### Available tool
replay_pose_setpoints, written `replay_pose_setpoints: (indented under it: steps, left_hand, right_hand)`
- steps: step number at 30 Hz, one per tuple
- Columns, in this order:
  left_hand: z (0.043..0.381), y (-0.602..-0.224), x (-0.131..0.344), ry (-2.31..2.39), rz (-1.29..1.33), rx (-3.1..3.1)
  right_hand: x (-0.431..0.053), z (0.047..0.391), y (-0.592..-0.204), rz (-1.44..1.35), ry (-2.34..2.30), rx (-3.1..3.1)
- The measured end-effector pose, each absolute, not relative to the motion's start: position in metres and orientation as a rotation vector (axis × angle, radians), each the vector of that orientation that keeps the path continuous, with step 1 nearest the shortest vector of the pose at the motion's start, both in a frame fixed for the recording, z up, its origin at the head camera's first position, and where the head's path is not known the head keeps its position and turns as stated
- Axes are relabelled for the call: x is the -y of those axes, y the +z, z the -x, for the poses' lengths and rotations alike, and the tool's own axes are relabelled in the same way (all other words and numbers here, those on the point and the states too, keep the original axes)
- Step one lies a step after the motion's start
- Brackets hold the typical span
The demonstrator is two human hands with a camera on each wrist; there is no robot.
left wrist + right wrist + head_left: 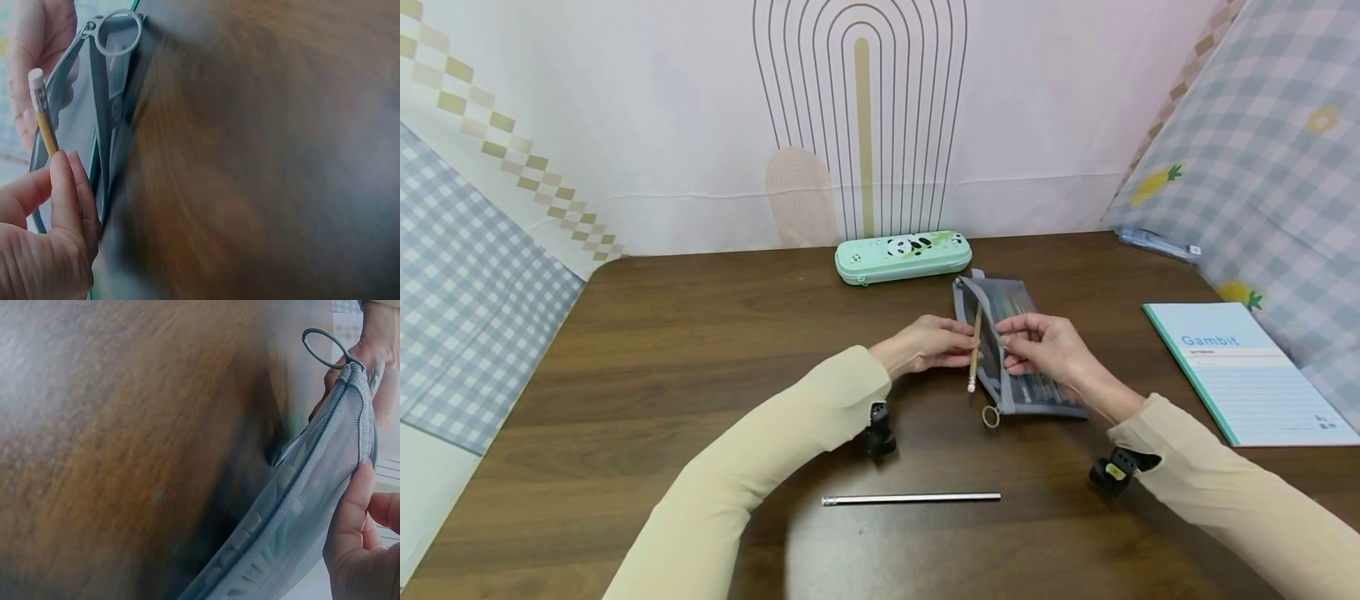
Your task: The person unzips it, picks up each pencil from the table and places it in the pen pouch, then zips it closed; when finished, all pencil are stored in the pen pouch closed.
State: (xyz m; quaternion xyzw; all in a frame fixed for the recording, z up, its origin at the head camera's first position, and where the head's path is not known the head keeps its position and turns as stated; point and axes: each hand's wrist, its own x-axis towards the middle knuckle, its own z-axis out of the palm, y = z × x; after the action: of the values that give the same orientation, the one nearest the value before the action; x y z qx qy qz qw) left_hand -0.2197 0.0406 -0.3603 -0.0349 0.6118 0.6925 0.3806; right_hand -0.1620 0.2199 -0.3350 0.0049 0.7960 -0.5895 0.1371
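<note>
Between the fingertips of my left hand [931, 342] is a yellow pencil [974, 354], its white eraser end toward me. The pencil lies at the mouth of a grey mesh zipper pouch [1037, 392]. My right hand [1051, 354] pinches the near edge of the pouch's opening and holds it apart. In the left wrist view, the pencil's eraser [36, 78] and metal band stick up past the left fingers. The right wrist view shows the right thumb and finger on the mesh [312, 506], with several items faintly visible inside. A zipper ring [991, 417] hangs from the pouch's near corner.
A silver pencil [912, 499] lies on the table [625, 400] near the front. Behind the pouch stands a mint panda pencil case [902, 257]. To the right are a Gambit notebook [1262, 383] and, farther back, a light-blue pen-like item [1157, 244].
</note>
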Motion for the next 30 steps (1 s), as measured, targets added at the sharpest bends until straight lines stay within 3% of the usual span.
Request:
replay_pose_setpoints:
  steps: [16, 30]
  left_hand:
    - [0.21, -0.363, -0.07, 1.926, 0.141, -1.62]
    - [0.182, -0.351, -0.019, 1.681, -0.193, -1.61]
  right_hand:
    - [-0.222, 0.161, -0.335, -0.003, -1.695, -2.292]
    - [-0.224, 0.161, -0.336, 0.016, -1.714, -2.3]
